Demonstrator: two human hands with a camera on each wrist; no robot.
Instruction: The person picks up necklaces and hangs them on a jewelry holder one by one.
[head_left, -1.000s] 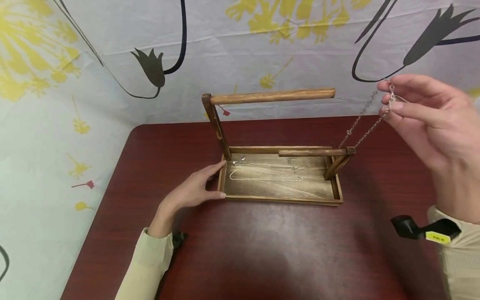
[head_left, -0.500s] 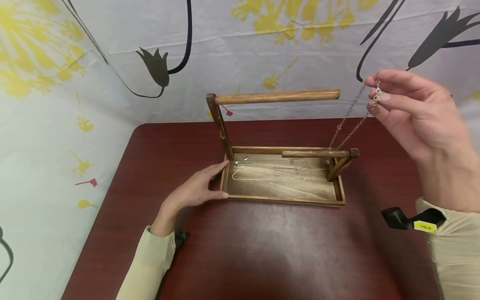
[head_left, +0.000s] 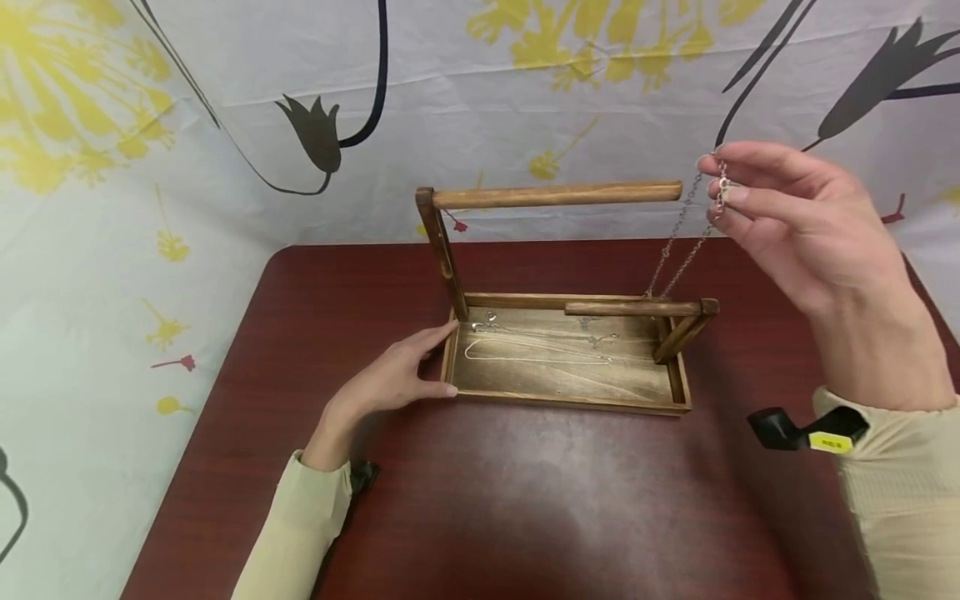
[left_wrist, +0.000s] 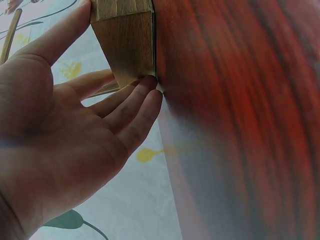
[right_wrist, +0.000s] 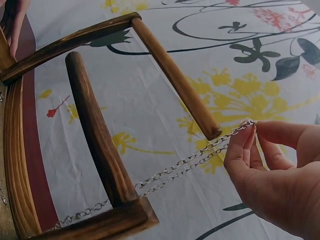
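Observation:
My right hand (head_left: 810, 225) pinches a silver chain necklace (head_left: 678, 229) between thumb and fingertips, raised at the right. Its two strands slope down leftward behind the lower bar of a wooden jewelry stand (head_left: 570, 404), where their ends are partly hidden. In the right wrist view the chain (right_wrist: 172, 172) passes by the lower bar (right_wrist: 95, 130), close to the tip of the taller bar (right_wrist: 175, 75). At the stand's left end, my left hand (head_left: 386, 371) grips the tray between thumb and fingers. The left wrist view shows its fingers (left_wrist: 135, 115) against the tray's end wall.
Inside the tray lie several thin necklaces, among them a pale looped chain (head_left: 536, 350). The stand's upper bar (head_left: 555, 196) juts rightward from a tall post (head_left: 442, 254). A dark red table (head_left: 525, 500) carries the stand, with a flower-printed cloth (head_left: 405, 150) behind it.
My right hand has moved left with the necklace, bringing it nearer the free end of the upper bar. The left hand keeps its grip on the tray's end.

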